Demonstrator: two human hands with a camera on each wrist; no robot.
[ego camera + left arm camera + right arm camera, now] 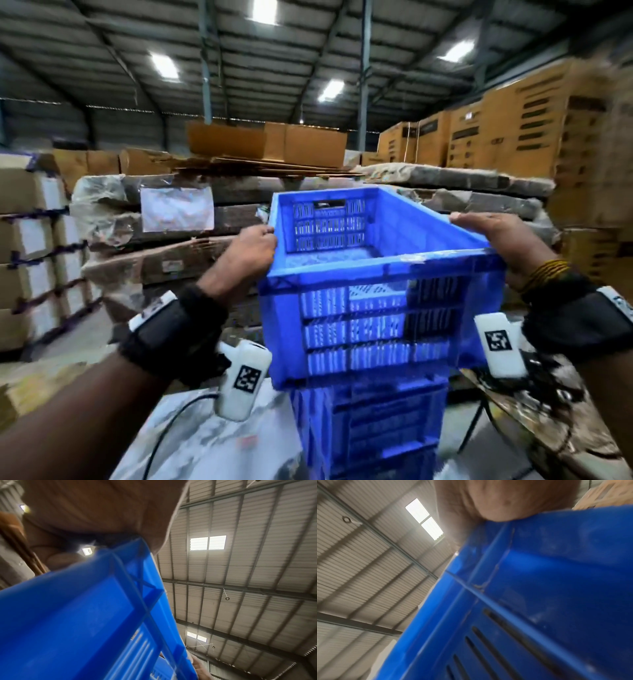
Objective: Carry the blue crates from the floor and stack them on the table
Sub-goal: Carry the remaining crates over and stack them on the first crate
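Observation:
I hold an empty blue slotted crate (376, 308) at chest height, above another blue crate (373, 431) that stands on the marble-patterned table (212, 442). My left hand (251, 248) grips the crate's left rim near the near corner, and my right hand (503, 240) grips the right rim. In the left wrist view the crate (77, 615) fills the lower left under my palm (96, 507). In the right wrist view the crate's wall (539, 588) sits under my hand (496, 499). Whether the held crate touches the lower one is unclear.
Wrapped flat bundles (164, 233) are stacked just behind the table. Tall cardboard cartons (534, 120) stand at the back right, strapped white boxes (30, 257) at the left. A black cable (171, 421) runs over the table. The warehouse roof (240, 574) is overhead.

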